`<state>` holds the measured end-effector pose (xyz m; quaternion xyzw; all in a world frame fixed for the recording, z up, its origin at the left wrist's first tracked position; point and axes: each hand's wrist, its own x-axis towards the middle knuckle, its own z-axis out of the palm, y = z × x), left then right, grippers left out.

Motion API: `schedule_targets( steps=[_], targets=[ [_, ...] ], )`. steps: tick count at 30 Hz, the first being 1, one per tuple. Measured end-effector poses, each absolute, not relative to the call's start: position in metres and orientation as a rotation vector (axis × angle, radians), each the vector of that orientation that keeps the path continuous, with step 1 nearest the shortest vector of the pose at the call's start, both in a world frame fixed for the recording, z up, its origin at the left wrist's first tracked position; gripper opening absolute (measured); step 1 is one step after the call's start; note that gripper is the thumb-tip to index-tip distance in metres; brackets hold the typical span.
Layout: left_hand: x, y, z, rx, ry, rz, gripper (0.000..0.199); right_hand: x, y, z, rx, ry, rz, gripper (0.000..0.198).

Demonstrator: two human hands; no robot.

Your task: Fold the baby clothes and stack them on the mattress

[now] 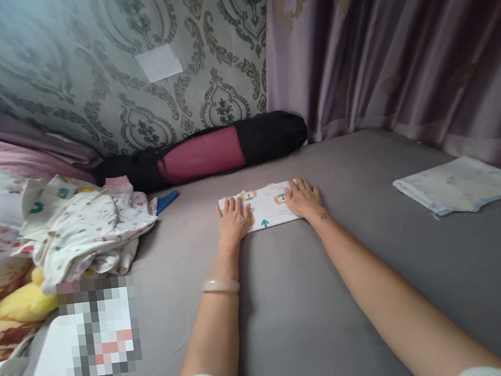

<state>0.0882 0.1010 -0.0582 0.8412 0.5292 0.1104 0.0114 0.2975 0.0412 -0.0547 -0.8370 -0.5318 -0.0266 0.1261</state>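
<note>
Two ends of the folded white cloth point(264, 207), lying on the gray sheet point(291, 304), are touched: left hand point(235, 219) at the left, right hand point(303, 198) at the right, each grip flattened out (slightly spread), clasping nothing.

in the head view, the left hand point(235, 220) and the right hand point(303, 199) rest flat on opposite ends of a folded white cloth point(266, 211) printed with orange-brown figures and a green arrow, fingers pointing away from the person. it lies on a grey sheet point(286, 304). a pale bangle point(220, 285) circles the left forearm. beyond, a black and maroon bag point(201, 154) stretches along the patterned wall point(212, 11), near purple curtains point(352, 49). well apart on the right is a blue-edged folded cloth point(462, 185); on the left, heaped printed clothes point(92, 224) and a yellow plush point(23, 301).
</note>
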Motion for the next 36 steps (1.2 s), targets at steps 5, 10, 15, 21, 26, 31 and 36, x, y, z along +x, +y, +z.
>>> schedule_targets(
  steps=[5, 10, 15, 21, 26, 31, 36],
  targets=[
    [0.089, 0.102, -0.057, 2.574, 1.641, 0.310, 0.057, 0.299, 0.045, -0.055, -2.447, -1.544, -0.039, 0.051],
    [0.091, 0.106, -0.055, 2.620, 1.637, 0.378, 0.052, 0.304, 0.056, -0.054, -2.416, -1.605, -0.018, 0.048],
    [0.095, 0.126, -0.040, 2.772, 1.643, 0.325, 0.042, 0.314, 0.068, -0.047, -2.386, -1.759, 0.039, 0.047],
    [0.100, 0.156, -0.024, 2.667, 1.657, 0.035, 0.035, 0.327, 0.077, -0.033, -2.405, -1.968, 0.031, 0.038],
    [0.104, 0.172, -0.026, 2.578, 1.692, -0.006, 0.031, 0.333, 0.088, -0.028, -2.419, -2.036, 0.067, 0.031],
    [0.104, 0.176, -0.028, 2.548, 1.659, -0.013, 0.029, 0.336, 0.093, -0.023, -2.421, -2.016, 0.130, 0.031],
    [0.097, 0.164, -0.019, 2.593, 1.637, 0.058, 0.030, 0.341, 0.086, -0.014, -2.374, -2.048, 0.103, 0.031]
  ],
)
